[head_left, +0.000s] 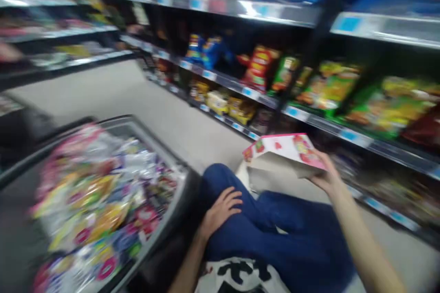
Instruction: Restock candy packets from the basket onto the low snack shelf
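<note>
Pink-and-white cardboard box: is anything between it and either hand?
Nothing visible stands between the right hand and the pink-and-white cardboard box: that hand holds its right end. The left hand rests on the left leg of the blue trousers; apart from that leg, no object shows between it and the box.

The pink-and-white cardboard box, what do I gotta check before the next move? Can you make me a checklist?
1. Right hand holding the pink-and-white cardboard box: ok, gripping one end.
2. Left hand free of packets: ok, resting on the blue trousers.
3. Box's open side in sight: ok.
4. Box clear of the shelves: cannot tell from this view.
5. White-and-blue shelf labels readable: not ok, too blurry.
</note>
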A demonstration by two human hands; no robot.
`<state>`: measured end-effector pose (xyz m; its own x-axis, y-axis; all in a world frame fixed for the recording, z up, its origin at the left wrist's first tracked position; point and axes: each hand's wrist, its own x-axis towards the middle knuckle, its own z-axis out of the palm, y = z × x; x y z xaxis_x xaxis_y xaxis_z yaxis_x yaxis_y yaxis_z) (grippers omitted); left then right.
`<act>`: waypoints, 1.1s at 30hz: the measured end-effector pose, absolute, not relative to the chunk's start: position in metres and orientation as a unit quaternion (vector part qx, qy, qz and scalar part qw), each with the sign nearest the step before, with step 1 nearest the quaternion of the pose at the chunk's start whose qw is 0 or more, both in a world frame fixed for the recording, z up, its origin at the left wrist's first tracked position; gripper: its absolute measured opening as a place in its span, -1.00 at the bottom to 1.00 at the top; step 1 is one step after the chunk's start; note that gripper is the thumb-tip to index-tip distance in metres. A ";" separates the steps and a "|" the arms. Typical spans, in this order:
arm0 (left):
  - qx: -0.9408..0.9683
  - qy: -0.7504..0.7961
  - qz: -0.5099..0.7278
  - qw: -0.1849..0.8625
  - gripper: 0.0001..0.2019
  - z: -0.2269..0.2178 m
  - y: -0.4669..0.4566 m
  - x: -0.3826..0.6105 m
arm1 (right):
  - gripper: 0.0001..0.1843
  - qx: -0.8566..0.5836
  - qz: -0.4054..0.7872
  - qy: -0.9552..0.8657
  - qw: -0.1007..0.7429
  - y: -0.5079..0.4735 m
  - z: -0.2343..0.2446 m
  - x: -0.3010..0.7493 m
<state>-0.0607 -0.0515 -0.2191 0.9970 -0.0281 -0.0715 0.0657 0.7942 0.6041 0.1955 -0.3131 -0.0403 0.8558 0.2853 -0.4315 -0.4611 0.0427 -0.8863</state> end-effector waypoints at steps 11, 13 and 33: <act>0.776 0.191 0.086 0.594 -0.38 -0.183 -0.116 0.034 | -0.61 -0.554 0.391 0.075 0.731 -0.387 -0.162 0.178; 0.746 0.258 0.116 0.603 -0.49 -0.193 -0.120 0.037 | -0.48 -0.544 0.379 0.045 0.747 -0.387 -0.164 0.179; 0.489 0.356 0.029 0.796 -0.51 -0.230 -0.210 0.072 | -0.35 -0.714 0.352 -0.171 0.580 -0.354 -0.211 0.168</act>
<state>0.0722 -0.2100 -0.2296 0.7455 0.3941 -0.5375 0.3015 0.5199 0.7993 0.1680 -0.3540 -0.2108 0.6930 0.6532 -0.3050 -0.1646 -0.2685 -0.9491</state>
